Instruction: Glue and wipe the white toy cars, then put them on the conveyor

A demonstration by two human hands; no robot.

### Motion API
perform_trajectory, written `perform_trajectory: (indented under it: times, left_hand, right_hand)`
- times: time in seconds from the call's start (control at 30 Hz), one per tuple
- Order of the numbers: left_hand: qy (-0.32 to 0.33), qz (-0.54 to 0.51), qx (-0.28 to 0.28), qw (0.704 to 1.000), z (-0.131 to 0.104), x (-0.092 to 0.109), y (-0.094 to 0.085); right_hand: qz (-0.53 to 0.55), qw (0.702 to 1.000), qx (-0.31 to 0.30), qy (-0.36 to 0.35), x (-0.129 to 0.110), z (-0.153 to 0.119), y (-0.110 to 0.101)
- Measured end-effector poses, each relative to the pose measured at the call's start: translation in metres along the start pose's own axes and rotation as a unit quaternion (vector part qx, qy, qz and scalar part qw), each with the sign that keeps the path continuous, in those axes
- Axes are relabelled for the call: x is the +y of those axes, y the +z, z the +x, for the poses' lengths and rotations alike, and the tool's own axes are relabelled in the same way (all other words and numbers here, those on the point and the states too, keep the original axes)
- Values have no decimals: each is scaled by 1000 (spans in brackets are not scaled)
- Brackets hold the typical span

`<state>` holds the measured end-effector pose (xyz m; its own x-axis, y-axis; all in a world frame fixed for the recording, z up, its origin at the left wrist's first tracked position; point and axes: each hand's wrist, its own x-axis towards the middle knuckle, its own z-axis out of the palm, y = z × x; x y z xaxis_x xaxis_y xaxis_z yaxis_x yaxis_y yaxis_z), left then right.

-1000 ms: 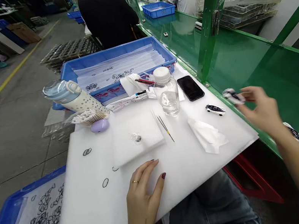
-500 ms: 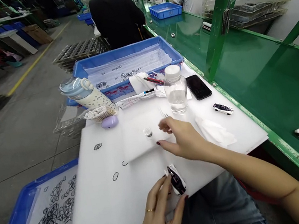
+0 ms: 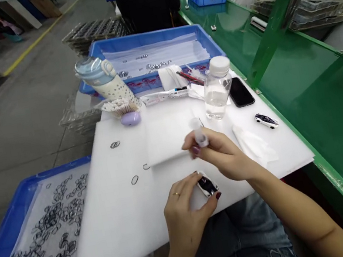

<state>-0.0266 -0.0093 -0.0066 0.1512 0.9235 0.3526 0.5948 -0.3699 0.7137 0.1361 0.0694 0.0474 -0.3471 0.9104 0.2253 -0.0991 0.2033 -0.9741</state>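
A small white and black toy car [image 3: 207,184] rests on the white work board near its front edge. My left hand [image 3: 185,199] grips it, fingertips at one end and thumb at the other. Above and beyond the car, my right hand [image 3: 220,148] pinches a translucent, syringe-like plastic tube [image 3: 200,136], blurred by motion. Behind that hand, a thin dark tip shows on the board. Black rubber rings [image 3: 134,179] lie to the left.
A clear bottle [image 3: 217,89], a phone [image 3: 240,91], a tumbler [image 3: 106,80], cotton swabs [image 3: 120,106] and a purple case [image 3: 130,119] stand around the board. Another toy car [image 3: 266,120] lies at right. Blue trays [image 3: 23,190] hold rings. A person in black sits ahead.
My right hand has taken hold of the clear piece that stood on the board, and it is now raised. My left fingers have closed around the toy car. The whole view has shifted.
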Motion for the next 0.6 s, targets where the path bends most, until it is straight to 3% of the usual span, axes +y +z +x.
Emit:
perform_trajectory:
  times: [0.13, 0.27, 0.37, 0.6]
  left_hand:
    - [-35, -45, 38, 998, 5, 4, 4]
    - [-60, -75, 51, 994, 8, 3, 6]
    - [-69, -88, 58, 992, 9, 3, 5]
    - [-79, -102, 57, 990, 10, 6, 4]
  right_hand:
    - [73, 993, 43, 86, 14, -27, 7]
    - [190, 981, 29, 7, 1, -24, 12]
    - [261, 965, 0, 15, -11, -19, 18]
    - [264, 964, -26, 8, -9, -19, 23]
